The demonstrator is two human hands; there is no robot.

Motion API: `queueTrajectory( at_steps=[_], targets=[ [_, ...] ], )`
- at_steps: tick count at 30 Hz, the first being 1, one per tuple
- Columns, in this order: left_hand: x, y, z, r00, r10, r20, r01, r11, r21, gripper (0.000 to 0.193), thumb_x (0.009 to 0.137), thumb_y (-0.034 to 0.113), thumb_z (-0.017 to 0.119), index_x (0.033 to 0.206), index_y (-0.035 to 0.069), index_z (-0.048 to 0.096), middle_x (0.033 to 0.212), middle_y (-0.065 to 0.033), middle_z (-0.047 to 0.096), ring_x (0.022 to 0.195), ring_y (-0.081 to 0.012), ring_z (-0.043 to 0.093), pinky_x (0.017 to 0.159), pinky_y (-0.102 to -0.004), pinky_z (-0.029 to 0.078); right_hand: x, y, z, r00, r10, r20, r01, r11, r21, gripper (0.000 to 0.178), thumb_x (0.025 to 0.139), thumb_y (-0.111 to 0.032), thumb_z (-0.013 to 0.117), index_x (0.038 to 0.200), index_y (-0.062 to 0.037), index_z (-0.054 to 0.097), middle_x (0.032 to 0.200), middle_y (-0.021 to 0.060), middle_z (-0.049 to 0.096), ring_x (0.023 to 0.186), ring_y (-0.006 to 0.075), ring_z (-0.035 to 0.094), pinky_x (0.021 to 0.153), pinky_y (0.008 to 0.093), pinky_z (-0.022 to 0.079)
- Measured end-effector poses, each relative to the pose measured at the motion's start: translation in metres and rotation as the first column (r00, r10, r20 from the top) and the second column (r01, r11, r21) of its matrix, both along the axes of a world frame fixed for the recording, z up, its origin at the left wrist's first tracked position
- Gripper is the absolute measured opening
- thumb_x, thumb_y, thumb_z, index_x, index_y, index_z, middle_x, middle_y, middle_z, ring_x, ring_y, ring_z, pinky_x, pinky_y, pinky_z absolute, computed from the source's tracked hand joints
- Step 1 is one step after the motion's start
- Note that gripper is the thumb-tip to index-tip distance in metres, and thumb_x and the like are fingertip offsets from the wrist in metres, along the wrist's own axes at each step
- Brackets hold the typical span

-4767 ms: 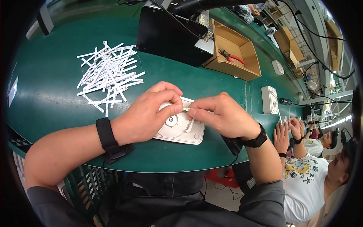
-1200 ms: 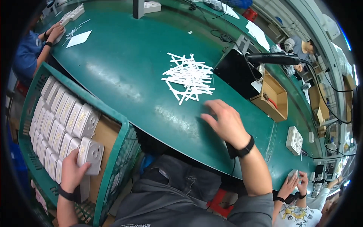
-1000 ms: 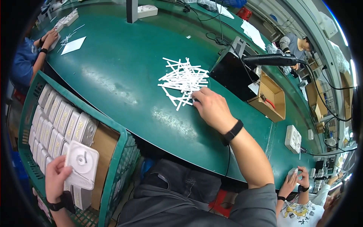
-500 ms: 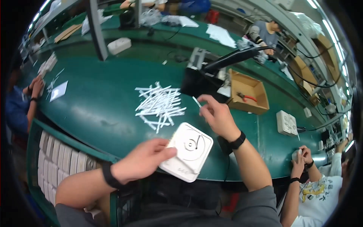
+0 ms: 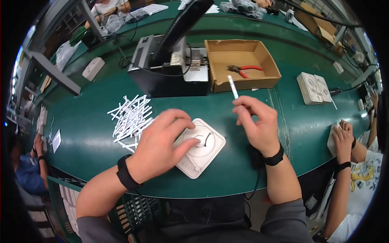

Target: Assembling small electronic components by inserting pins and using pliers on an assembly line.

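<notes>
A white, rounded-square device (image 5: 210, 150) with a circular face and a small dark curved piece lies flat on the green table before me. My left hand (image 5: 160, 143) hovers over its left side, thumb and fingers apart and holding nothing; whether the thumb tip touches the face I cannot tell. To the right of the device, my right hand (image 5: 261, 127) is raised, pinching a narrow white paper strip (image 5: 232, 86) by its lower end, so the strip points up. Left of the device sits a loose pile of similar white strips (image 5: 131, 117), partly behind my left hand.
A black machine (image 5: 170, 81) with a metal front stands beyond the device. Beside it is a cardboard box (image 5: 243, 84) holding red-handled cutters (image 5: 247, 69). Another white device (image 5: 310, 89) rests farther right. Co-workers sit at both sides, and a green crate (image 5: 56, 206) stands lower left.
My left hand has let go of the device, which now lies on the table. My right hand still holds the strip, now upright near the box. The view has swung to the right.
</notes>
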State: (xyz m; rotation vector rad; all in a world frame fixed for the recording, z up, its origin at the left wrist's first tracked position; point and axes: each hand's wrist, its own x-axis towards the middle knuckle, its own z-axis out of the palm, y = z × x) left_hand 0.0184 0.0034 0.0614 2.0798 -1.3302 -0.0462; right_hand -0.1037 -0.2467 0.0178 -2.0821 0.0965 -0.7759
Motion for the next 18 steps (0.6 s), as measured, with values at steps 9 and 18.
queueTrajectory(
  at_steps=[9,18],
  targets=[
    [-0.02,-0.025,-0.04,0.992,-0.09,0.086,0.093,0.995,-0.034,0.016,0.087,0.01,0.082,0.097,0.002,0.072,0.113,-0.0099,0.068,0.105,-0.0323,0.067,0.089,-0.0393,0.056,0.0,0.007,-0.012,0.996,0.05,0.073,-0.049,0.999,-0.01,0.02,0.098,0.0,0.068,0.117,0.0028,0.073,0.095,0.0121,0.078,0.069,0.0156,0.072,0.064,0.0263,0.056],
    [-0.004,-0.017,-0.04,0.922,-0.04,-0.386,-0.025,0.987,-0.162,0.008,0.095,0.004,0.075,0.099,-0.002,0.07,0.113,-0.0109,0.068,0.104,-0.0243,0.068,0.091,-0.0343,0.056,-0.001,0.016,-0.003,0.993,0.111,-0.026,-0.114,0.987,-0.111,0.012,0.099,-0.004,0.07,0.108,0.0005,0.075,0.087,0.0092,0.073,0.072,0.018,0.069,0.066,0.0305,0.055]
  ],
)
